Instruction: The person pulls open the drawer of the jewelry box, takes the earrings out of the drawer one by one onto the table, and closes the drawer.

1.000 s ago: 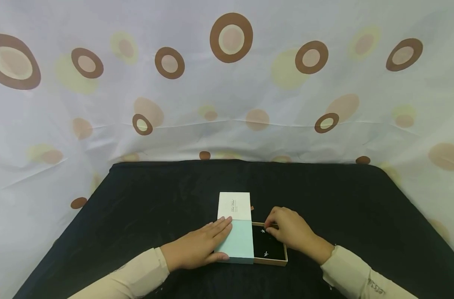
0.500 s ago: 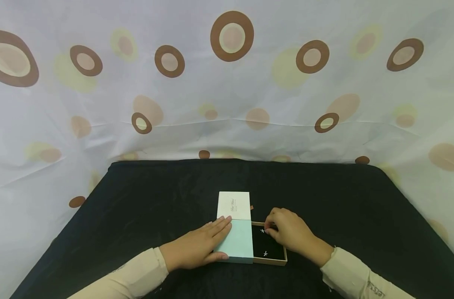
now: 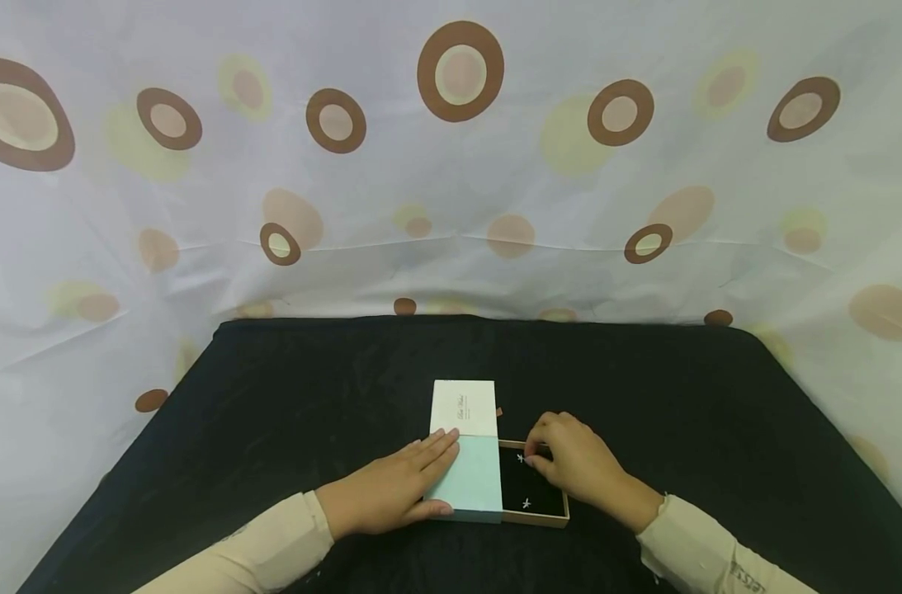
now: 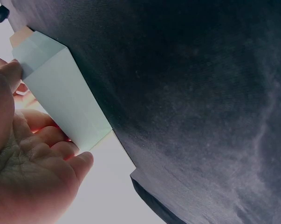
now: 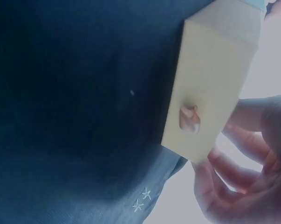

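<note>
A pale blue box sleeve (image 3: 474, 478) lies on the dark table, with a white section (image 3: 465, 406) bearing printed script behind it. From its right side a shallow cardboard drawer (image 3: 536, 519) sticks out, lined in black. Two small white star-shaped pieces sit on the lining, a near star (image 3: 526, 503) and a far star (image 3: 521, 458). My left hand (image 3: 391, 487) rests on the sleeve with straight fingers, thumb toward its near edge. My right hand (image 3: 578, 462) bends over the drawer's far right corner, fingertips close together beside the far star; I cannot tell if they pinch anything.
Dark cloth (image 3: 332, 371) covers the table around the box. Behind it hangs a white curtain (image 3: 391, 190) with brown ring patterns. The right wrist view shows a pinkish tab (image 5: 190, 120) in the drawer's end wall, and small star marks (image 5: 138, 205) against dark cloth.
The whole view shifts very slightly. Both hands stay in the same places on the sleeve and at the drawer, and the stars keep their positions.
</note>
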`<state>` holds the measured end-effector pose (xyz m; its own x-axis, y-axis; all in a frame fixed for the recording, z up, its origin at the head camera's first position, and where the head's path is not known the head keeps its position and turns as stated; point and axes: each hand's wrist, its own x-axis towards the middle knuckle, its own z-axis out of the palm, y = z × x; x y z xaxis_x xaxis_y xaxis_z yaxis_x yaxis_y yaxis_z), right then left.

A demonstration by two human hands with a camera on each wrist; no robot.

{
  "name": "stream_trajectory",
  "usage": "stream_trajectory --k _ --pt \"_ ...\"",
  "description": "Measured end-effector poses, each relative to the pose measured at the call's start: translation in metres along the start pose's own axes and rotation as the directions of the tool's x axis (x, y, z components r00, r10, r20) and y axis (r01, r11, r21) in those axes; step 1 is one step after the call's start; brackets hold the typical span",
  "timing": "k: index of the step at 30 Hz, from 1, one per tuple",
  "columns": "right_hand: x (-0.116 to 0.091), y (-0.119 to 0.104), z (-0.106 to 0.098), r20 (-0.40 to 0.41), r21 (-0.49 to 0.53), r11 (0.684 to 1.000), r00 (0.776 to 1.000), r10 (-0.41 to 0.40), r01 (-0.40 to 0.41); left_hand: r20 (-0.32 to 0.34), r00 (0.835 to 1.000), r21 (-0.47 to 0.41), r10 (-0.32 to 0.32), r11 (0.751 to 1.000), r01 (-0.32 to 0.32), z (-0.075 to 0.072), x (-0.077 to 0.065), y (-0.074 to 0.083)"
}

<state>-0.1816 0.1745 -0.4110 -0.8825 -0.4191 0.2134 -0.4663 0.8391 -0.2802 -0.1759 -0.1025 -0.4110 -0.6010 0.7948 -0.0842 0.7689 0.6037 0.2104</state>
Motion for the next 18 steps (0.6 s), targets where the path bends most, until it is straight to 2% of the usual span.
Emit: stream_trajectory --k 6,12,18 --pt "-0.0021 -0.0041 0.0011 -0.043 -0.001 1.000 0.999 0.015 -0.015 -0.003 1.000 0.003 0.001 1.000 -0.001 0.0012 -0.0004 -0.0007" --pt "-0.0001 -0.0056 0.0033 -0.030 0.006 0.999 0.999 0.045 -0.045 -0.021 1.000 0.014 0.017 1.000 -0.016 0.0031 -0.0003 -0.0018" --pt "0.0013 -0.0079 0.0060 -0.037 0.025 0.997 0.996 0.077 -0.076 -0.006 1.000 0.001 0.000 1.000 0.000 0.0014 -0.0001 -0.0010"
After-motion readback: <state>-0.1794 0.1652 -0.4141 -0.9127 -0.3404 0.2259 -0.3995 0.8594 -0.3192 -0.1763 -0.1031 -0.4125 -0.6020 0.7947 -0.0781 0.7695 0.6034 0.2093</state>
